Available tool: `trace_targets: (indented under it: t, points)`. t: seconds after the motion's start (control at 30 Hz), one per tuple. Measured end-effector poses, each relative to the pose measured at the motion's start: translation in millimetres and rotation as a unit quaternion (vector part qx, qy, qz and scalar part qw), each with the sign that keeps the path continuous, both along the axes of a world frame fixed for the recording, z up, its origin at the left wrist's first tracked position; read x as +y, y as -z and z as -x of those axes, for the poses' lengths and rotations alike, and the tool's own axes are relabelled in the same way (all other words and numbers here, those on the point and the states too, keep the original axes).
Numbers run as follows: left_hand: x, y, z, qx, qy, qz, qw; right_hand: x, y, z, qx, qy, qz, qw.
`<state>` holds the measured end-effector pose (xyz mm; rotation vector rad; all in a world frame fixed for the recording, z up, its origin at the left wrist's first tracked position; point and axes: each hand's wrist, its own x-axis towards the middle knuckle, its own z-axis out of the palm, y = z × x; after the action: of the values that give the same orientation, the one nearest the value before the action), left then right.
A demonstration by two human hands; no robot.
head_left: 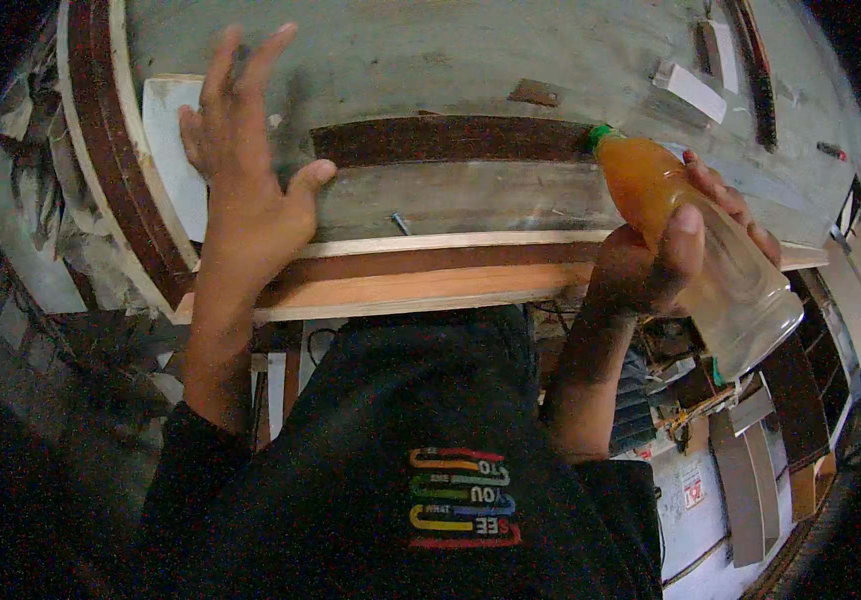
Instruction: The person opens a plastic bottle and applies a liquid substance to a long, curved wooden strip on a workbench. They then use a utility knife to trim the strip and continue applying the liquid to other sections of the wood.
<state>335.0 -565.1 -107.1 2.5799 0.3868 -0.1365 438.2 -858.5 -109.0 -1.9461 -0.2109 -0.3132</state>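
My right hand [685, 235] is wrapped round a clear plastic bottle [740, 290], tilted with its green cap or nozzle [602, 137] pointing up and left. Amber liquid fills the bottle's neck end, while its base looks clear. The green tip meets the right end of a dark brown strip [450, 140] lying across the worktable; whether they touch I cannot tell. Over the left part of the table, my left hand [250, 160] hangs with fingers spread, holding nothing. Its thumb is close to the strip's left end, and its fingers are slightly blurred.
The grey-green worktable [400, 60] has a raised wooden edge [430, 275] along its near side. A screw [400, 224], a small brown offcut [533, 93] and a white block [690, 92] lie on it. A pale panel [175, 150] sits at left. Boards [740, 480] crowd the lower right.
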Motion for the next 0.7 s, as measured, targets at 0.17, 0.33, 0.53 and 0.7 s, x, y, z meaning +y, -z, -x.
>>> trace_targets:
  t: [0.17,0.33,0.53,0.7]
  points:
    - [7,12,-7,-0.031,0.003,0.008,0.999,74,-7,31,0.02,-0.193,-0.043,0.98]
    - [13,21,-3,-0.07,0.012,-0.015,0.997,124,-6,60,0.092,-0.295,-0.089,0.947]
    - [8,4,4,-0.006,0.004,0.005,1.0,27,-7,12,0.031,-0.029,-0.002,0.999]
    - [6,0,-3,-0.003,0.005,0.007,1.0,58,-17,29,0.034,-0.118,-0.022,0.992]
